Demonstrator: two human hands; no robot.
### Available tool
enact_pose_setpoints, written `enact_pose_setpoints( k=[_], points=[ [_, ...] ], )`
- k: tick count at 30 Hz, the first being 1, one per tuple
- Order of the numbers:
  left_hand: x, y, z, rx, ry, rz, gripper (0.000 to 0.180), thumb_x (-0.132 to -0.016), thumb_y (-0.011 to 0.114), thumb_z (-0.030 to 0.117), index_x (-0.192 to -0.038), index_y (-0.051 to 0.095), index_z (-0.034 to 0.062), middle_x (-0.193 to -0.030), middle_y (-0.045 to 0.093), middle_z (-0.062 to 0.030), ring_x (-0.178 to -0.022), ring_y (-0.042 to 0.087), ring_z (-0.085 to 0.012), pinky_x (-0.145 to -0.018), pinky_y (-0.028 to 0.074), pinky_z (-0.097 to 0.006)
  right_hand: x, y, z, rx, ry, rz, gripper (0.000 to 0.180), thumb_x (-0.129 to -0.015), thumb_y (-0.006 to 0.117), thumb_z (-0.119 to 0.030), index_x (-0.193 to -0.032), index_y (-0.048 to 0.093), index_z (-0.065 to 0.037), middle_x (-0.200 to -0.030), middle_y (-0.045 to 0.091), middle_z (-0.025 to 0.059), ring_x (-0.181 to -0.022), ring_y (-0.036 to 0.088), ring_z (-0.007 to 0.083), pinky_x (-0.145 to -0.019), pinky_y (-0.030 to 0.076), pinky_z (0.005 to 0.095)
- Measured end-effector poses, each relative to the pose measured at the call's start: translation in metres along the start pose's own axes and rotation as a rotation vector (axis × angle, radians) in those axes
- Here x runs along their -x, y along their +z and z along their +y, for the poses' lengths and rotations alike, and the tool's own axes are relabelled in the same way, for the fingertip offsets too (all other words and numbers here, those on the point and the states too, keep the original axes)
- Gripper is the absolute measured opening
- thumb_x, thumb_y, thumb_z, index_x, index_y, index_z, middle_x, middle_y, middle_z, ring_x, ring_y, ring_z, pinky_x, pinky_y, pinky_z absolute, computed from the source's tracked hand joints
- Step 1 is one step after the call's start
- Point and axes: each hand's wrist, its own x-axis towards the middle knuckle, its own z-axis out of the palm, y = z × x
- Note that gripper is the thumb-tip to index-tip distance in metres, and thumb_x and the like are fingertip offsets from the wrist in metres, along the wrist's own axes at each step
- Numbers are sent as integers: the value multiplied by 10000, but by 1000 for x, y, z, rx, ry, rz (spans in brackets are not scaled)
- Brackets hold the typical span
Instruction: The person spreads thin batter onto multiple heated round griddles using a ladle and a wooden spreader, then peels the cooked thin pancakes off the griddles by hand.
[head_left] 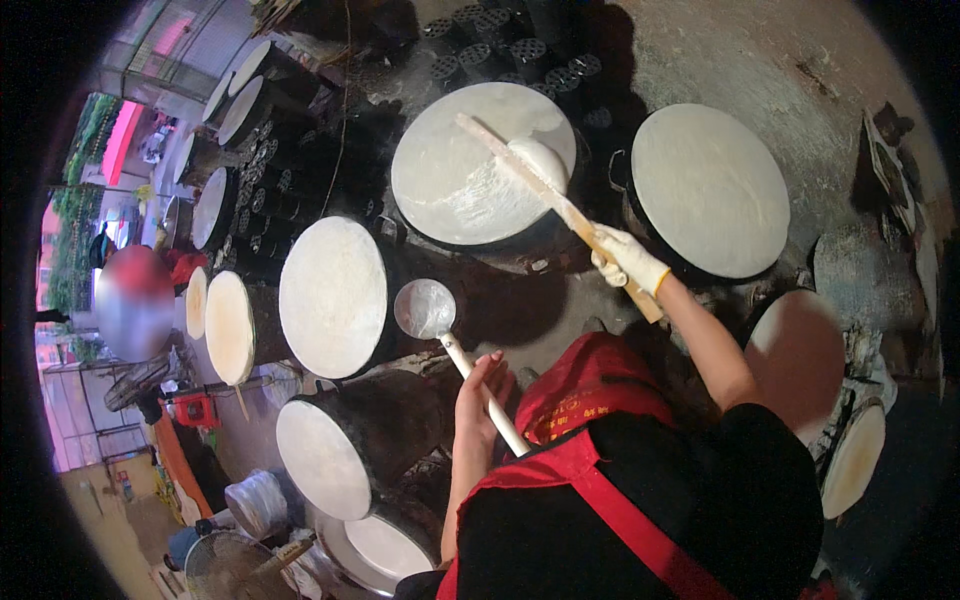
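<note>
My right hand (628, 258), in a white glove, is wrapped round the lower end of a long flat wooden spreader (550, 192). The spreader reaches up and left across a large round griddle (418, 190), lying on white batter (541, 163). The batter is pooled beside the board at the griddle's right and smeared thinner to the left. Bare and lower down, my left hand (482, 398) grips the white handle of a ladle (425, 308). Its round bowl, coated with a whitish film, hangs below the griddle, off its surface.
Other round griddles with pale tops stand close by, one at the right (710, 190), one at the left (333, 297) and several more. Black perforated coal briquettes (470, 45) are stacked behind. A fan (228, 568) is at lower left. Far left, a person (135, 300) is in view.
</note>
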Motion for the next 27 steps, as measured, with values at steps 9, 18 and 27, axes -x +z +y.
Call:
enact_pose_setpoints(
  k=[9, 18, 27],
  points=[
    [5, 32, 2, 38, -93, -69, 244, -922, 559, 316, -945, 582, 74, -706, 528, 4, -625, 518, -115, -568, 470, -242, -50, 19, -71, -52, -171, 121, 389, -975, 427, -296, -1346, 406, -179, -665, 480, 7, -414, 367, 69, -351, 308, 219],
    [11, 32, 23, -82, 119, -51, 201, -960, 504, 264, -986, 497, 66, -604, 356, 30, -450, 318, -60, -360, 253, -195, -13, 50, -49, 91, -374, 414, 362, -931, 525, -238, -1293, 542, -224, -607, 394, -91, -416, 305, 5, -341, 250, 179],
    [15, 48, 29, -155, 198, -96, 153, -934, 550, 185, -933, 461, 60, -698, 405, 6, -533, 394, -70, -404, 313, -187, 0, 58, -32, 174, -378, 421, 378, -911, 558, -214, -1285, 549, -166, -550, 396, -91, -392, 318, 22, -347, 268, 210]
  ],
)
